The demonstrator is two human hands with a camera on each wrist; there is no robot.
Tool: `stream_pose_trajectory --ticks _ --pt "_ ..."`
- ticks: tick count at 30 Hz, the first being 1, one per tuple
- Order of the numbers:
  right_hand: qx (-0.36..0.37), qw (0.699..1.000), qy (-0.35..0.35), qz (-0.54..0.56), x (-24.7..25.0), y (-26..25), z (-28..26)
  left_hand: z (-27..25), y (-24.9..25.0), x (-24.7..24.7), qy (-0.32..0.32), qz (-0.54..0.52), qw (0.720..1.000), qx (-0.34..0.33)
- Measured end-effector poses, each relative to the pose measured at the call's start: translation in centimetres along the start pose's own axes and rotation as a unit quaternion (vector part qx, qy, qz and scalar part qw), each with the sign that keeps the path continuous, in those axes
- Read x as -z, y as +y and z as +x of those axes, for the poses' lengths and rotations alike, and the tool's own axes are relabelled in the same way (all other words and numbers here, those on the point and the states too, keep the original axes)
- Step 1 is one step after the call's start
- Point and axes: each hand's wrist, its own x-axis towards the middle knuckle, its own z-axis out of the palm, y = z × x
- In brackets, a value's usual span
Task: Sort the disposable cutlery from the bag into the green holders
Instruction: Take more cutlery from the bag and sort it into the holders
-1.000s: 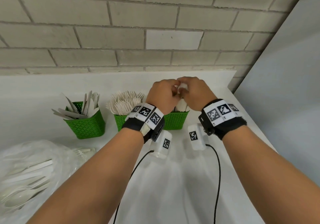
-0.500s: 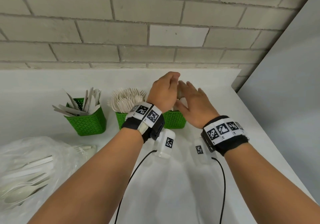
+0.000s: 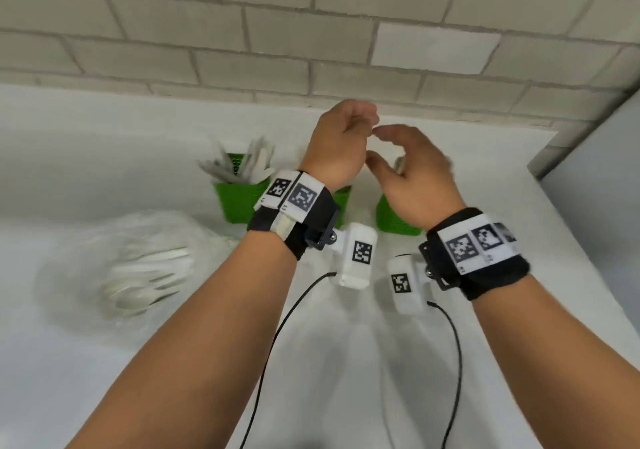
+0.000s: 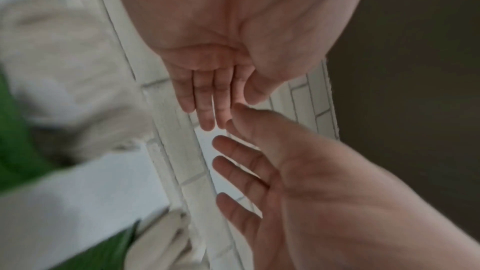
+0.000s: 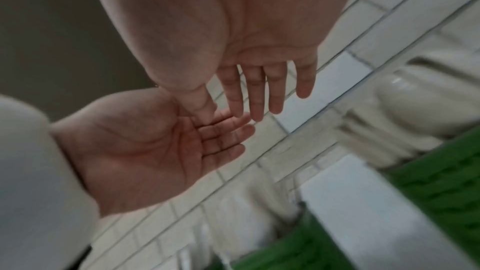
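Three green holders stand in a row by the brick wall. The left holder (image 3: pixel 239 204) has white knives in it. My left wrist hides most of the middle holder (image 3: pixel 343 199), and my right hand covers part of the right holder (image 3: pixel 394 221). The clear bag (image 3: pixel 138 268) with white spoons and knives lies on the table at the left. My left hand (image 3: pixel 346 136) and right hand (image 3: pixel 408 171) hover close together above the right holder. Both are empty. The wrist views show the left hand's fingers (image 4: pixel 205 100) and the right hand's fingers (image 5: pixel 259 93) straight and slightly spread.
The white table (image 3: pixel 346 362) meets the brick wall (image 3: pixel 311 32) behind the holders. A grey panel (image 3: pixel 595 188) borders the table on the right. Two black cables (image 3: pixel 284 327) hang from the wrist cameras over the table.
A second ago both hands were curled together over the cutlery in the right holder. They have since let go, opened and lifted slightly apart. The head view has swung left and down.
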Motion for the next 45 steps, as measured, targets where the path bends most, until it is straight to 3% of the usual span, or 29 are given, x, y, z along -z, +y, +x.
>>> stream_pose_trajectory --ticks 2,4,9,10,13,14,15,17,19,24,28,33,36,39,45 --pt "0.028 0.998 -0.034 0.045 -1.3 -2.4 -0.5 -2.1 0.6 3.4 0.010 0.014 1.000 -0.009" --pt "0.055 0.990 -0.112 0.063 -3.5 -4.5 -1.3 -4.9 0.3 7.7 0.015 0.107 0.994 -0.022" --pt "0.112 0.947 -0.299 0.046 -10.8 -10.0 -3.8 -12.9 -2.8 19.8 0.072 0.365 0.928 0.025" --pt "0.124 0.940 -0.315 0.046 -12.5 -11.1 -4.1 -14.2 -3.6 21.8 0.086 0.415 0.904 0.052" --pt "0.159 0.923 -0.349 0.005 -17.9 -14.0 -4.4 -17.3 -6.0 25.9 0.098 0.612 0.765 0.177" --pt "0.167 0.917 -0.361 -0.037 -19.6 -14.7 -4.5 -18.0 -6.7 26.7 0.096 0.629 0.740 0.218" --pt "0.171 0.907 -0.373 -0.098 -21.2 -15.3 -4.5 -18.5 -7.2 27.5 0.087 0.615 0.739 0.260" --pt "0.184 0.869 -0.402 -0.221 -23.6 -15.9 -4.3 -18.9 -8.3 29.0 0.052 0.541 0.776 0.321" --pt "0.190 0.830 -0.432 -0.298 -25.3 -16.2 -4.1 -18.8 -9.0 29.9 0.008 0.495 0.798 0.343" --pt "0.189 0.796 -0.438 -0.374 -27.4 -17.7 -4.2 -18.1 -9.0 30.5 -0.010 0.388 0.885 0.258" --pt "0.180 0.809 -0.450 -0.333 -27.7 -18.5 -4.3 -17.5 -9.5 31.0 0.036 0.320 0.926 0.199" --pt "0.200 0.812 -0.447 -0.318 -27.5 -17.9 -5.3 -17.0 -10.1 31.5 0.103 0.318 0.922 0.196" --pt "0.210 0.824 -0.435 -0.298 -27.5 -17.8 -5.6 -16.8 -10.2 30.9 0.067 0.388 0.902 0.179" --pt "0.180 0.856 -0.428 -0.229 -27.0 -17.2 -5.1 -16.6 -10.0 30.7 0.045 0.439 0.881 0.171" --pt "0.083 0.904 -0.408 -0.095 -24.2 -14.9 -3.3 -16.8 -10.2 32.0 0.044 0.446 0.879 0.166"
